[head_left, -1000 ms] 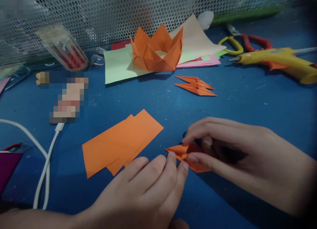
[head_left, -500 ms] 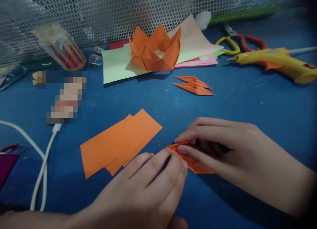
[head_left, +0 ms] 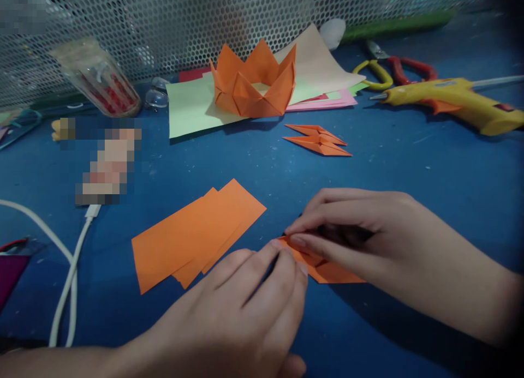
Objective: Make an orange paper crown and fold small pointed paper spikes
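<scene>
Between my hands, low on the blue table [head_left: 164, 165], lies a partly folded orange paper [head_left: 333, 273]. My left hand [head_left: 249, 301] has its fingers closed on the paper's left end. The thumb and index finger of my right hand [head_left: 368, 247] pinch its upper left edge, and this hand hides part of the paper. Several flat orange strips [head_left: 192, 231] overlap to the left. Two slim pointed folded pieces [head_left: 321, 144] rest further back. Behind them a ring of folded orange points [head_left: 254, 91] stands upright on a pale green sheet [head_left: 186, 113].
At the right back are a yellow glue gun [head_left: 454, 100], yellow-handled and red-handled tools [head_left: 409, 70]. A tilted glass jar [head_left: 100, 83] stands at the left back. White cable [head_left: 77, 269] loops at the left. A metal mesh [head_left: 172, 29] bounds the back.
My right hand has shifted slightly left and up along the folded paper. My left hand keeps nearly the same place, and the view has moved slightly.
</scene>
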`<state>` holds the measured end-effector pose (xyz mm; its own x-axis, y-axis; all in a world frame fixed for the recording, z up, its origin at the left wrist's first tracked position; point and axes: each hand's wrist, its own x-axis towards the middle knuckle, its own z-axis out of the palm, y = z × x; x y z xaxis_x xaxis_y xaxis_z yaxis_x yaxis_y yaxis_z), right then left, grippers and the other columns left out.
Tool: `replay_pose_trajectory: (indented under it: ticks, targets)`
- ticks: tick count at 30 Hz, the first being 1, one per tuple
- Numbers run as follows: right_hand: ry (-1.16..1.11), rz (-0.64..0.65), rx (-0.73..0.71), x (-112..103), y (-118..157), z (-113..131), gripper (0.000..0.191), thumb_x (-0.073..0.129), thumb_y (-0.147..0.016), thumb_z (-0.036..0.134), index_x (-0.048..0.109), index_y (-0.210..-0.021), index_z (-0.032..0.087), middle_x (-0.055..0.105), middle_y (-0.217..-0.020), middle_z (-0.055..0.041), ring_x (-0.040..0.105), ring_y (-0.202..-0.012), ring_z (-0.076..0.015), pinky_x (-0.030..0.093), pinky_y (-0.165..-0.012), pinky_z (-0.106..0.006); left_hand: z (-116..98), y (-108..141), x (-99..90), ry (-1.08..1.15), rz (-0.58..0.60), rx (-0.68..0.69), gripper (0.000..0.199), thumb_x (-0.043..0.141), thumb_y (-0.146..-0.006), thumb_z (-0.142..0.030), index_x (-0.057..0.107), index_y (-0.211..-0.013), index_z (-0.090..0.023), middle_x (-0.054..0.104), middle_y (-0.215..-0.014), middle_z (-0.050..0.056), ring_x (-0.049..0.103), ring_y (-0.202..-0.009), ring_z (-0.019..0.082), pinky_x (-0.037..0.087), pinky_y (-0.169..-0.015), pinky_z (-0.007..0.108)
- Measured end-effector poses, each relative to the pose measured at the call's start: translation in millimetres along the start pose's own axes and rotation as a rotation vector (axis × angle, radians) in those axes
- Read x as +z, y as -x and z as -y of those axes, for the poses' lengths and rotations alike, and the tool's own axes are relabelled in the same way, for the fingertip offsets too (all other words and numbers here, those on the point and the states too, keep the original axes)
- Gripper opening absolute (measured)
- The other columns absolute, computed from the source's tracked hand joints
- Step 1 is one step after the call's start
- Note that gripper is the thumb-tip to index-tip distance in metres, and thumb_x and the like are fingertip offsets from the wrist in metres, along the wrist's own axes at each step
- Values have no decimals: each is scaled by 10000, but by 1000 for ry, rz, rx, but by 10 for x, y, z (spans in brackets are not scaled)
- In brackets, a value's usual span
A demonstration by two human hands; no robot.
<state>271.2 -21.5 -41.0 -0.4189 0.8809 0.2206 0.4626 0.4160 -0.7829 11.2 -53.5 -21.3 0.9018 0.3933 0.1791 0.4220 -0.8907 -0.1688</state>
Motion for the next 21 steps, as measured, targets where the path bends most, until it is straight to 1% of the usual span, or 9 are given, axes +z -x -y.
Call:
replay_pose_trajectory:
  ticks: [3,5,6,8,9,13,16,18,21]
  targets:
    - [64,57,-133,-63,14,-52,265,638,-1145,272,884,-1047,281,816,-939,-20,779,-738,-140,604,-633,-229,-16,0,0,-39,-11,2,578,268,-1296,-240,795,-1519,-159,855,-1476,25,748,-1339,198,470,-1199,312]
    - [126,153,-192,-98,33,-87,323,549,-1214,299,870,-1187,280,822,-1056,-32,799,-814,-141,636,-721,-236,-30,5,16,-52,-27,-5,597,253,-1302,-243,813,-1499,-182,864,-1458,20,749,-1337,192,457,-1214,308]
    - [151,191,-212,-110,43,-100,361,500,-1237,319,859,-1228,282,819,-1089,-37,798,-830,-150,638,-733,-248,-37,11,26,-54,-30,-10,607,245,-1304,-247,820,-1491,-190,866,-1453,15,744,-1347,189,455,-1217,306]
    - [188,258,-225,-121,57,-109,417,436,-1257,362,846,-1226,287,818,-1085,-39,790,-832,-175,629,-722,-279,-46,26,49,-56,-37,-17,617,239,-1308,-258,828,-1484,-201,870,-1445,3,730,-1363,179,456,-1211,296]
    - [196,274,-223,-121,58,-105,427,433,-1259,384,842,-1185,287,819,-1046,-35,782,-812,-183,615,-697,-289,-48,33,62,-56,-38,-21,611,245,-1309,-265,825,-1490,-204,870,-1446,-3,724,-1363,175,462,-1200,290]
    - [173,225,-173,-96,38,-60,475,444,-1270,448,787,-989,278,774,-829,3,721,-671,-167,585,-644,-291,-54,43,117,-24,-48,-72,592,266,-1315,-311,813,-1518,-213,858,-1470,-10,734,-1314,182,500,-1140,300]
    - [189,205,-167,-70,30,-41,540,402,-1279,454,777,-935,274,751,-782,-1,703,-643,-173,595,-632,-296,-65,36,148,6,-63,-104,622,248,-1321,-337,833,-1496,-224,862,-1452,10,748,-1300,189,508,-1116,298]
    - [191,227,-182,-54,43,-63,558,389,-1280,466,811,-973,269,779,-835,-19,729,-681,-177,615,-645,-288,-77,39,161,8,-56,-121,631,244,-1322,-356,843,-1488,-242,861,-1449,19,740,-1320,192,498,-1135,292]
    - [173,214,-236,-50,81,-149,622,312,-1297,491,879,-1179,262,823,-1009,-58,800,-815,-174,674,-750,-276,-93,58,181,-3,-101,-155,621,266,-1317,-364,864,-1453,-266,859,-1439,24,721,-1339,199,484,-1161,289]
